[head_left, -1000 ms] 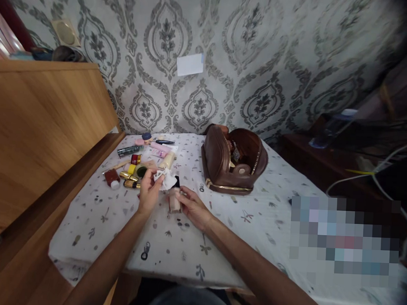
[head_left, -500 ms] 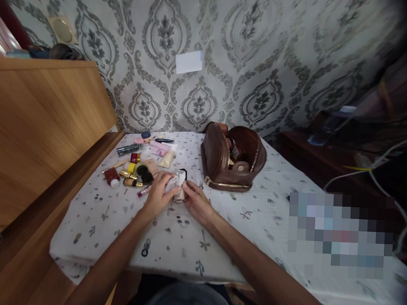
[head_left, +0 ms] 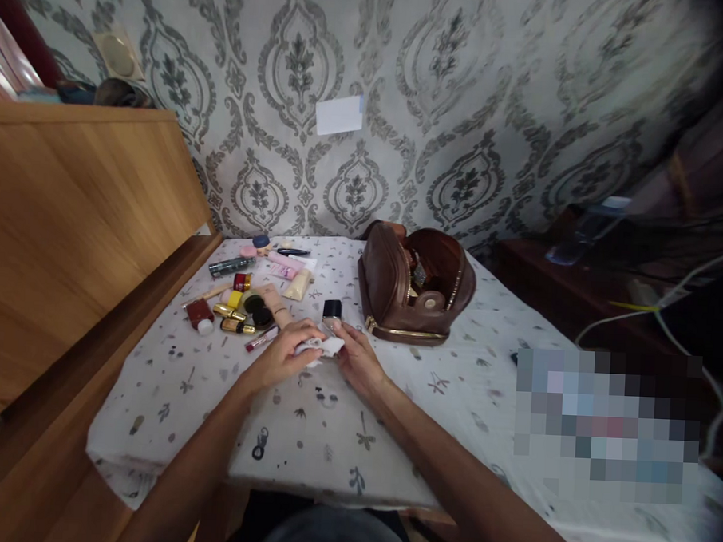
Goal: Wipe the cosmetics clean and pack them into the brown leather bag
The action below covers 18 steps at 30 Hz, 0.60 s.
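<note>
Near the bench's middle, left hand (head_left: pixel 286 354) and right hand (head_left: pixel 357 360) gripped a white tissue (head_left: pixel 325 347) around the black-capped bottle (head_left: pixel 332 312), apparently mid-wipe; next needs a steady bottle.

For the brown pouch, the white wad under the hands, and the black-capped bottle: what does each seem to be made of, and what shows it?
Brown pouch: probably leather or imitation, smooth with a soft sheen. White wad: likely tissue or cotton, crumpled and matte. Black-capped bottle: glossy cap, perhaps plastic; body too hidden to judge.
</note>
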Available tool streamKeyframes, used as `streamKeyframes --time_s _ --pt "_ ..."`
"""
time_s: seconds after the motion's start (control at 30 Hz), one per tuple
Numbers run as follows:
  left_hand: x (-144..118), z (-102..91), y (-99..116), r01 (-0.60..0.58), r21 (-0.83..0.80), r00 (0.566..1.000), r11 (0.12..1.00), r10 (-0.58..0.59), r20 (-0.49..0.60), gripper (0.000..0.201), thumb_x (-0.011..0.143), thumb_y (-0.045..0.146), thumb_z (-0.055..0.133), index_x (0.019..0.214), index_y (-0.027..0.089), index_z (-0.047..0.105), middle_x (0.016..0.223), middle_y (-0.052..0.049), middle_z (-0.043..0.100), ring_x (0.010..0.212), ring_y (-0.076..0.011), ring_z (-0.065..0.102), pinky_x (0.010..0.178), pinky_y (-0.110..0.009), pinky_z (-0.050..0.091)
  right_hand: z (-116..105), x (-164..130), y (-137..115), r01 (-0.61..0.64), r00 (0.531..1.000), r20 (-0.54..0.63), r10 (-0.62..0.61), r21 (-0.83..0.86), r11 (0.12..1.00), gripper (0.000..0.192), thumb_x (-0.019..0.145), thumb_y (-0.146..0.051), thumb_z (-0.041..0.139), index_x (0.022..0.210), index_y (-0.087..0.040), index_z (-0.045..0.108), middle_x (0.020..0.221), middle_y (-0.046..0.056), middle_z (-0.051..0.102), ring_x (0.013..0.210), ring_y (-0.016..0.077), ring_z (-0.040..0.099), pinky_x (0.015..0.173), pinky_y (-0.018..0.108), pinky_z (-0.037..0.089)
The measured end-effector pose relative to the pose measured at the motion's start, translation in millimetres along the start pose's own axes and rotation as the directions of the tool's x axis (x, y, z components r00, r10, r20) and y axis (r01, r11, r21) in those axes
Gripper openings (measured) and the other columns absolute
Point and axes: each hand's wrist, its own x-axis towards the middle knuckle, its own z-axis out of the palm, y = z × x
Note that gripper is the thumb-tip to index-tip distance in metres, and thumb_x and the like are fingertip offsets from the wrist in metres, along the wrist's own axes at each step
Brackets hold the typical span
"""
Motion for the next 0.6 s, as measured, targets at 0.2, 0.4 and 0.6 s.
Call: streamKeyframes --time_s 0.2,0.4,0.6 --pt "2 3.2 -19 0.034 -0.135 0.97 0.99 -0.065 -0.236 0.023 0.091 0.035 0.057 0.104 0.018 0.064 0.098 -0.005 0.063 0.094 -0.0208 0.059 0.084 -0.029 0.046 8 -9 -6 -0.077 0.994 0.072 0.078 -0.027 0.997 0.032 0.061 -0.04 0.087 0.081 -0.018 0.074 0.07 0.0 0.07 0.061 0.0138 0.059 0.061 0.026 0.044" --pt "4 5.0 -38 0.093 -0.225 0.891 0.97 -0.182 -0.415 0.032 0.089 0.037 0.058 0.114 0.018 0.063 0.105 -0.006 0.066 0.098 -0.022 0.06 0.088 -0.031 0.047 11 -12 -3 -0.145 0.979 0.152 0.138 0.039 0.989 0.035 0.063 -0.034 0.088 0.092 -0.021 0.072 0.08 0.0 0.073 0.071 0.0151 0.065 0.07 0.027 0.05" --pt "3 -0.8 -19 0.077 -0.098 0.989 0.992 -0.089 -0.12 0.025 0.088 0.034 0.057 0.102 0.017 0.068 0.098 -0.006 0.065 0.094 -0.0224 0.061 0.08 -0.03 0.049 -5 3 1 -0.108 0.994 0.015 0.107 0.16 0.981 0.029 0.063 -0.033 0.089 0.082 -0.022 0.07 0.075 -0.004 0.071 0.065 0.0112 0.061 0.061 0.023 0.049"
